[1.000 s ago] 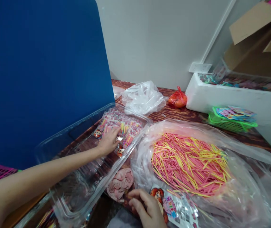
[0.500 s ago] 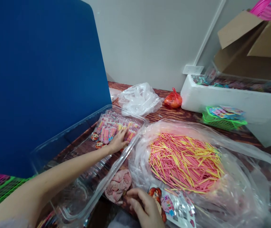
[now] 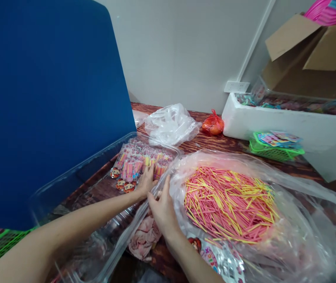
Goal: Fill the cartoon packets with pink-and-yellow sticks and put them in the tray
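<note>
My left hand [image 3: 147, 179] reaches into a clear plastic tub [image 3: 103, 161], its fingers stretched over small filled packets [image 3: 132, 165] with pink and yellow sticks inside. Whether the fingertips press on the packets is hard to see. At the tub's right rim is my right hand [image 3: 162, 208], fingers apart and pointing forward; it looks to be touching the rim. To its right lies a large clear bag [image 3: 203, 159], spread wide around a heap of pink and yellow sticks [image 3: 229, 204]. A printed packet [image 3: 223, 259] is partly hidden behind my right forearm.
A crumpled pink cloth [image 3: 144, 239] lies beside the tub. Behind are a clear plastic bag [image 3: 170, 124], a red bag of round fruit [image 3: 213, 125], a green basket [image 3: 275, 149] with cards and a white foam box [image 3: 262, 122]. A blue panel [image 3: 53, 98] stands at left.
My right hand has moved forward from near the pink cloth to the tub's rim, its fingers straightening. My left hand stays over the packets in the tub. The view has shifted slightly.
</note>
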The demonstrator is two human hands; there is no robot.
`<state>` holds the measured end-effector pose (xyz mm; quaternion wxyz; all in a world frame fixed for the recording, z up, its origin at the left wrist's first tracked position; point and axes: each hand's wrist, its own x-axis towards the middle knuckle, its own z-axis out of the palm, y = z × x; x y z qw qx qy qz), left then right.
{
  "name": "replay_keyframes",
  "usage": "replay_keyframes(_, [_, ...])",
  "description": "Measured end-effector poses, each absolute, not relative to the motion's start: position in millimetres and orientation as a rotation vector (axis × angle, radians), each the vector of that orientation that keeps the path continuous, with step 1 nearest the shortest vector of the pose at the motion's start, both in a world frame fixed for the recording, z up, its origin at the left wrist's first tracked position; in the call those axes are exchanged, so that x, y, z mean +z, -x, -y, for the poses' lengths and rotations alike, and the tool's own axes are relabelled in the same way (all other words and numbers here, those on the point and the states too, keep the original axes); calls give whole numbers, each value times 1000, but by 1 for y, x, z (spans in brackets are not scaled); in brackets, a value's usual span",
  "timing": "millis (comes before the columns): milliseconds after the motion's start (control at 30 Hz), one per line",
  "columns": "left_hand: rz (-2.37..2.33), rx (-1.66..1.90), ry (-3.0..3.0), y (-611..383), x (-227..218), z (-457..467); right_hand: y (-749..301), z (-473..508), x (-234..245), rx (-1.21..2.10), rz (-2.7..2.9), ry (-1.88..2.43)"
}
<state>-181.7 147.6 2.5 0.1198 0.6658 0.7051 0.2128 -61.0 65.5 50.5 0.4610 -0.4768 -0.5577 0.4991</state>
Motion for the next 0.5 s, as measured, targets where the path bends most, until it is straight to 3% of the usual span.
replay_keyframes(500, [-2031, 462, -2084, 192, 32, -158, 60, -62, 49, 1263, 1324, 1214])
